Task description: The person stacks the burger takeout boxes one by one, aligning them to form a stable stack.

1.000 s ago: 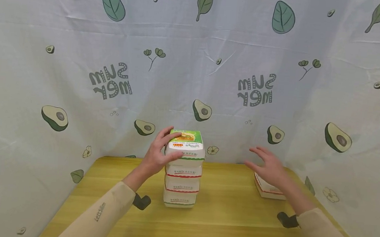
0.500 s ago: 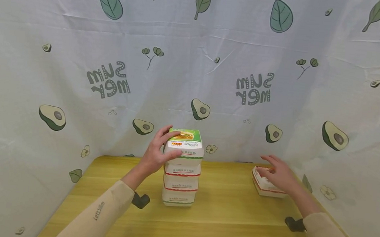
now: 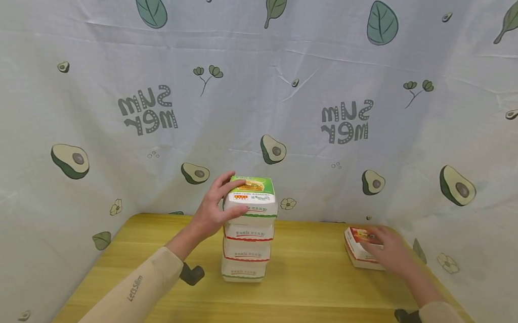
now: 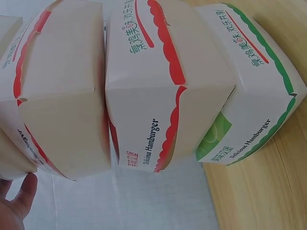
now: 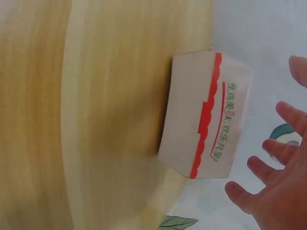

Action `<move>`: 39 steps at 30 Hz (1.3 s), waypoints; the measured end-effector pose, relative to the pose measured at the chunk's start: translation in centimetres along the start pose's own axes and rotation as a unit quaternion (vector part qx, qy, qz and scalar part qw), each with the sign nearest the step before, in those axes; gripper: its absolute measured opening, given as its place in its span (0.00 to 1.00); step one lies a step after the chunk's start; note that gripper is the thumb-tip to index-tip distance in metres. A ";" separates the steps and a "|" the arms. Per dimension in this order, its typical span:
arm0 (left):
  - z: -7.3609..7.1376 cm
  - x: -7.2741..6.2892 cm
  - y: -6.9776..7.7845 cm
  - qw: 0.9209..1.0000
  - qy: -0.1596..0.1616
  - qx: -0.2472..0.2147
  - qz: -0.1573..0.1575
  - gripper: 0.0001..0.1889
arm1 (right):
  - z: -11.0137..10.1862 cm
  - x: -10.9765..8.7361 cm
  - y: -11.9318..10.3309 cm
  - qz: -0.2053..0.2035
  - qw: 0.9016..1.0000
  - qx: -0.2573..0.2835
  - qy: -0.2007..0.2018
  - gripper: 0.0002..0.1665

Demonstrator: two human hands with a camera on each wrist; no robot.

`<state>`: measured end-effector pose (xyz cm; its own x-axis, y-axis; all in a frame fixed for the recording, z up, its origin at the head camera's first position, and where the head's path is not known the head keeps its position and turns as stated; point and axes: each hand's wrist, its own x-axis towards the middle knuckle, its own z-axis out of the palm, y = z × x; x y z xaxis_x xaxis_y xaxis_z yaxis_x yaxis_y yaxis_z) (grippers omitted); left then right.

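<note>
A stack of several white hamburger boxes (image 3: pixel 246 254) stands mid-table in the head view, a green-topped hamburger box (image 3: pixel 255 207) uppermost. My left hand (image 3: pixel 213 206) grips that top box from the left, thumb on its front and fingers over its top and far side. In the left wrist view, the lower boxes (image 4: pixel 139 72) fill the frame, with part of the left hand (image 4: pixel 17 203) at lower left. At the table's right side lies a red-topped hamburger box (image 3: pixel 357 250). My right hand (image 3: pixel 391 250) hovers at its right side; the right wrist view shows the fingers spread apart.
The wooden table (image 3: pixel 304 281) ends against a pale curtain (image 3: pixel 224 138) printed with avocados and leaves, which also hangs along both sides. Dark camera mounts (image 3: pixel 192 274) sit by both wrists.
My right hand has moved right and down, from in front of the red-topped hamburger box to its right side, uncovering more of its top. The left hand has stayed on the stack.
</note>
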<state>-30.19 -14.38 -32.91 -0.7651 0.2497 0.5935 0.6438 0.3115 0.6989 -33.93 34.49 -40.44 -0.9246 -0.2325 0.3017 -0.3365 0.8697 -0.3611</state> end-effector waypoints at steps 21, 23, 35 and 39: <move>-0.1 0.0 -0.3 1.000 0.004 0.006 0.010 0.32 | 1.9 -0.9 2.3 0.047 0.998 -0.024 -0.030 0.45; -0.1 0.0 -0.3 1.000 0.004 0.009 0.011 0.32 | 1.9 -1.0 2.3 0.051 0.998 -0.021 -0.033 0.46; 0.0 0.0 -0.4 1.000 0.002 0.019 0.013 0.32 | 2.6 -1.3 2.9 0.053 0.998 -0.004 -0.022 0.47; 0.1 -0.1 -0.4 1.000 0.003 0.023 0.011 0.32 | 3.0 -1.3 3.2 0.054 0.998 -0.006 -0.008 0.46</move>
<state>-30.39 -14.50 -33.30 -0.7510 0.2505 0.6110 0.6588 0.3471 0.6674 -34.35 36.30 -44.69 -0.9582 -0.1430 0.2477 -0.2319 0.8954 -0.3802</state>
